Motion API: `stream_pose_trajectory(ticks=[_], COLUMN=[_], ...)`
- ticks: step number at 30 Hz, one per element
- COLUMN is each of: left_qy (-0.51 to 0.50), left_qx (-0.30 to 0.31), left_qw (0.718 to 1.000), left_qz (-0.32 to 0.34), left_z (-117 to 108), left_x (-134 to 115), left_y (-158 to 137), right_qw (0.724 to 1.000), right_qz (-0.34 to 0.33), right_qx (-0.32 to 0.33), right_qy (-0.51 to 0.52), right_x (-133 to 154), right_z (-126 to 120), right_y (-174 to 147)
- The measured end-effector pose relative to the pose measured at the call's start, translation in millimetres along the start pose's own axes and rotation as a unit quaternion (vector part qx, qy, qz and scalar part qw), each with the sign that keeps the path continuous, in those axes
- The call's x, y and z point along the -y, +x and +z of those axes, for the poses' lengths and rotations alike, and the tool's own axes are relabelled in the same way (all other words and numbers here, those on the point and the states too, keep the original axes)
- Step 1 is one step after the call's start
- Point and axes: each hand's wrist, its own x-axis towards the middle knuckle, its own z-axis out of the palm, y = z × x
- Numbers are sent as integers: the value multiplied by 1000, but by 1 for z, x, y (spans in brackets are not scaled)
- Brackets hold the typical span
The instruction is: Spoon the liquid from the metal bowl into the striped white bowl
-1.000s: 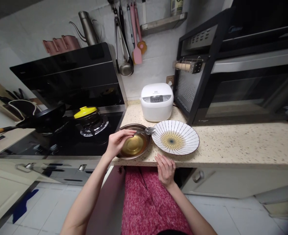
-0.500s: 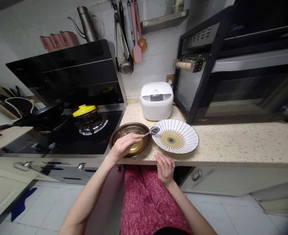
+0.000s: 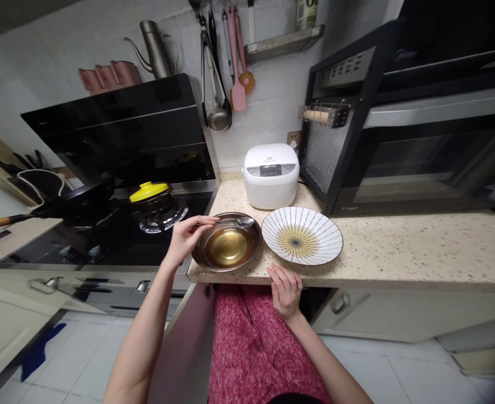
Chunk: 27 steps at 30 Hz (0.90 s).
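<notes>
My left hand is closed round the handle of a metal spoon. The spoon's bowl hovers over the far right part of a steel bowl, which holds a yellowish, clear liquid. Just right of it sits a white plate with dark radiating lines; a shallow yellowish liquid covers its middle. My right hand rests on the counter's front edge below the plate, fingers stretched out and holding nothing.
Behind the plate stands a white rice cooker. On the left, a gas stove carries a pot with a yellow lid and a black wok. A dark oven rack borders the counter on the right.
My left hand has moved left with the spoon, whose bowl has gone from the plate's left rim to over the steel bowl. My right hand stays at the counter edge.
</notes>
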Motion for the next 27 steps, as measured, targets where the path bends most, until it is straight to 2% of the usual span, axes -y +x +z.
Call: stream_pose_trajectory(ticks=[5, 11, 27], left_qy=[11, 22, -34], left_qx=[54, 127, 125], left_qw=[998, 991, 988], left_qz=[-30, -47, -87], left_z=[-19, -21, -22], left_x=[19, 31, 42], left_y=[2, 0, -1], right_qw=[1000, 1000, 1000], right_qz=[0, -4, -8], right_qx=[1, 1, -1], right_qy=[-3, -4, -6], right_x=[0, -2, -1], right_z=[-1, 0, 0], right_y=[1, -1, 1])
